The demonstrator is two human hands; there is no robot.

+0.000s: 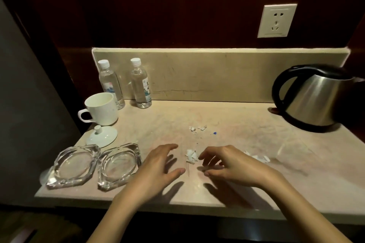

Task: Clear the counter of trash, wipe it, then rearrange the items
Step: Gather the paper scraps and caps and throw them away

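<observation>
Torn white paper scraps lie on the beige stone counter [237, 124]: one clump [192, 156] between my hands, smaller bits [197, 128] farther back, another scrap [258, 157] to the right, and a tiny blue speck [214, 133]. My left hand [158, 165] hovers just left of the near clump, fingers spread and relaxed, holding nothing. My right hand [227, 165] hangs just right of that clump with fingers loosely curved, fingertips close to the paper, nothing visibly held.
Two glass ashtrays [73, 165] [118, 165] sit at the front left. Behind them are a white mug [101, 109], its lid [102, 136] and two water bottles [110, 83] [140, 85]. A steel kettle [316, 98] stands at the right, a wall socket [276, 20] above.
</observation>
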